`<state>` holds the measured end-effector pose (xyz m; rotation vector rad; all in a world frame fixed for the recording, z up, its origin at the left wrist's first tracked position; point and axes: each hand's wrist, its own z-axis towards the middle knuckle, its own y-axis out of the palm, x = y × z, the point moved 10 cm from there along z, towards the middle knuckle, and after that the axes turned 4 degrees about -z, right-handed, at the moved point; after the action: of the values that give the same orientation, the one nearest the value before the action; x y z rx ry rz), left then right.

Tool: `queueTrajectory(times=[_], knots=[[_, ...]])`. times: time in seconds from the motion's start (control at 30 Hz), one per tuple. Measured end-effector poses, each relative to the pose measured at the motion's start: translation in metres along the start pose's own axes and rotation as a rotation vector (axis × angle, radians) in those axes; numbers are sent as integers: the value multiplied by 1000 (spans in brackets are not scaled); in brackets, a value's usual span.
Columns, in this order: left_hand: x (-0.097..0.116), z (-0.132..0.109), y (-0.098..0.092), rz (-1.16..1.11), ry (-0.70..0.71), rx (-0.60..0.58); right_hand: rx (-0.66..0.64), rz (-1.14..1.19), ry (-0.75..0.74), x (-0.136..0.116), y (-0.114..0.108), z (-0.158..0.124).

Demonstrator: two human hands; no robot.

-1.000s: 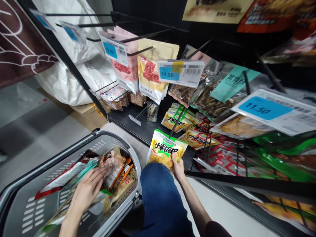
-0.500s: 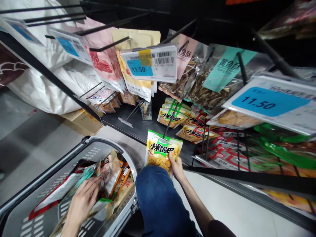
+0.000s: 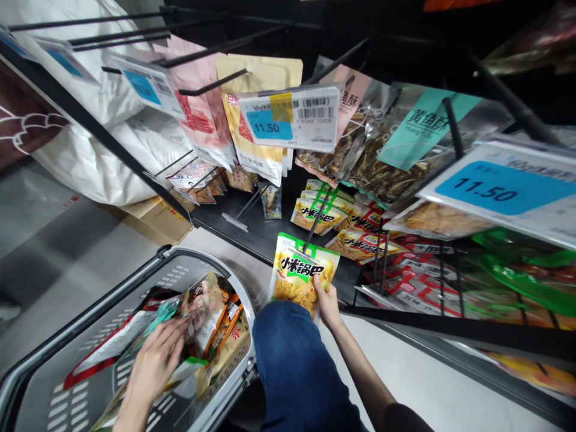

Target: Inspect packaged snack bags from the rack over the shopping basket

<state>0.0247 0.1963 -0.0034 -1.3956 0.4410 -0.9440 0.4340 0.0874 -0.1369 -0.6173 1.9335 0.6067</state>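
Knee (image 3: 292,354) bent, yours sits closest, and its top hides the lower edge of the green-and-yellow pouch (image 3: 297,282), though whether the two touch you cannot tell from here. To its left, your left hand (image 3: 157,354) lies palm down over the packets (image 3: 211,324) in the grey basket (image 3: 38,390); its fingers lie close together, but whether they grip or only rest is not clear. Your right hand (image 3: 328,300) is clamped on the pouch at its lower right corner, thumb flat on the printed front, the other fingers mostly out of sight. Handling it well probably means a light pinch, since the contents look brittle, and a straight slide in line with the black hook (image 3: 317,225), because a sideways tug could tear the top. The pouch lies up and to the left of your thumb, leaning a little, its green top edge at the hook's tip; you cannot tell whether the hook passes through it. Farther back, matching packs (image 3: 319,217) crowd the same hook above the dark shelf (image 3: 211,216), a price tag (image 3: 297,123) juts out higher up, and white sacks (image 3: 121,162) slump beyond.
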Motion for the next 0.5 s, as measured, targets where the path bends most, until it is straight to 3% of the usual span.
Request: queueTrajectory(times=[0.13,0.3,0.4,0.5], knots=[[1,-2,-1,9,-27,-12,93,108,-27,-14,8,21],[2,1,-4,4,-71,-7,227,138,-135,-46,15,86],[10,6,-4,-15,-83,-18,313,110,-225,-68,8,123],[18,10,-3,-40,-137,-55,330,15,-260,-80,1,137]])
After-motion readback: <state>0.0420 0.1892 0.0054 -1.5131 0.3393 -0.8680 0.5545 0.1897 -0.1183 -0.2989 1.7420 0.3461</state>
